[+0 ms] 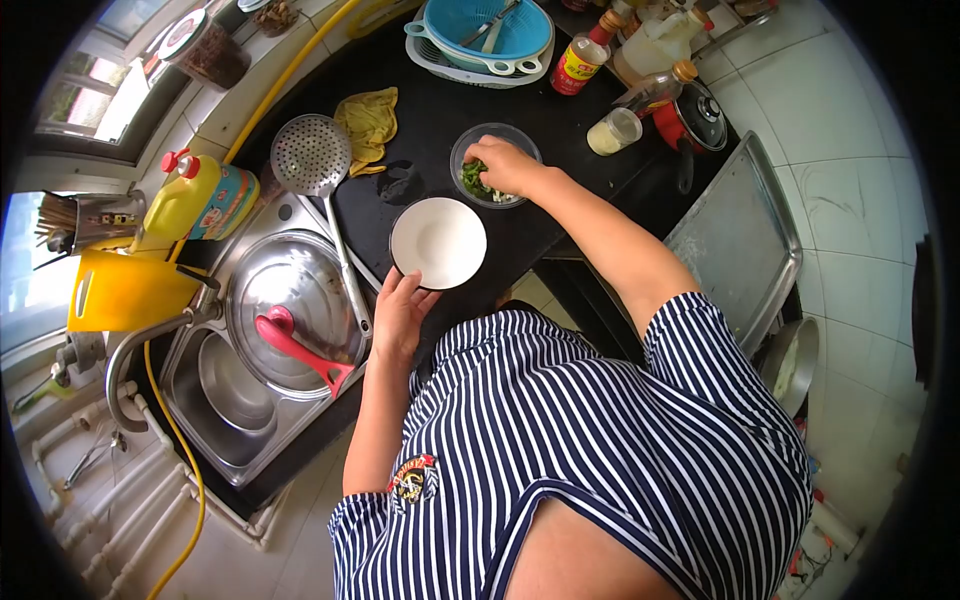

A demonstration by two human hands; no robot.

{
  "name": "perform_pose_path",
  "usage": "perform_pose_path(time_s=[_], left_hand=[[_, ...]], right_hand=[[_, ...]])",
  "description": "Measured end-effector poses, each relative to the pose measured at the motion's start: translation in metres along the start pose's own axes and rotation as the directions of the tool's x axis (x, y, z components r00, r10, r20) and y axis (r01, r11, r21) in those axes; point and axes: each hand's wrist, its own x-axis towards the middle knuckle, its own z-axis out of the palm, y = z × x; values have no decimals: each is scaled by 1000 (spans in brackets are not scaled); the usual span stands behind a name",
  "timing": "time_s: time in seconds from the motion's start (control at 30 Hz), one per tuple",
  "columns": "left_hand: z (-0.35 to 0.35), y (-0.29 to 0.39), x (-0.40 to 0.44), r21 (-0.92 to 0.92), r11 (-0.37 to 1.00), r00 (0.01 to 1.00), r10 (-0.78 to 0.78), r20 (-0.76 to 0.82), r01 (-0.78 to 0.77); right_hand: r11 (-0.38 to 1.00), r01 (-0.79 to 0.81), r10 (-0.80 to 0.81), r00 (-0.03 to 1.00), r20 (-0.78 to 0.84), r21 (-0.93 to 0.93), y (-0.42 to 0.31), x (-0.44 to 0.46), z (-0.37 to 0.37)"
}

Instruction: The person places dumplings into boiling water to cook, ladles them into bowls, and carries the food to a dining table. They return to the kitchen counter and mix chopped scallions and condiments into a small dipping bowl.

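My left hand (402, 312) grips the near rim of a white bowl (438, 243) with a dark edge; its inside looks bare. The bowl is over the front part of the black counter. Just beyond it, my right hand (506, 166) reaches into a clear round bowl (528, 146) that holds chopped green pieces (473, 182) and some pale bits. The fingers of that hand are bunched together over the greens, and their tips are partly hidden. A perforated skimmer (311, 155) lies left of the bowls, its handle extending toward the sink.
At left, a steel lid with a red handle (290, 345) lies over the sink (215, 440). A yellow cloth (368, 125) is behind. Farther back are a blue basket (520, 40) and a sauce bottle (580, 62). A red pot (692, 120) stands right.
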Motion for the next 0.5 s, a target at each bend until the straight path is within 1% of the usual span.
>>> perform_pose_path(time_s=[0.07, 0.17, 0.2, 0.23, 0.3, 0.33, 0.37, 0.43, 0.47, 0.5], left_hand=[[-1, 2, 1, 2, 1000, 1000, -6, 7, 6], [-4, 6, 4, 5, 1000, 1000, -19, 15, 19], [-6, 8, 5, 6, 1000, 1000, -27, 16, 27], [-7, 8, 5, -1, 1000, 999, -31, 16, 31], [-9, 10, 6, 1, 999, 999, -34, 19, 34], [-9, 11, 5, -6, 999, 999, -36, 17, 36], [-8, 13, 4, -5, 999, 999, -38, 18, 38], [-9, 14, 6, -7, 999, 999, -43, 26, 43], [-11, 13, 7, -5, 999, 999, -47, 24, 47], [-12, 13, 8, -2, 999, 998, -52, 22, 52]], right_hand=[[995, 73, -78, 994, -74, -69, -7, -4, 0], [987, 96, -105, 992, -69, -130, -22, -6, 7], [990, 100, -111, 987, -114, -104, -23, -4, 14], [989, 98, -109, 988, -108, -107, -23, -2, 19], [993, 94, -104, 983, -153, -73, -24, 0, 28], [991, 115, -128, 963, -237, -69, -24, 2, 34], [991, 116, -129, 965, -229, -71, -21, 4, 36], [995, 91, -79, 963, -257, 32, -15, 8, 34], [996, 88, -78, 964, -253, 29, -12, 9, 31], [981, -6, 50, 975, -219, 196, -8, 11, 26]])
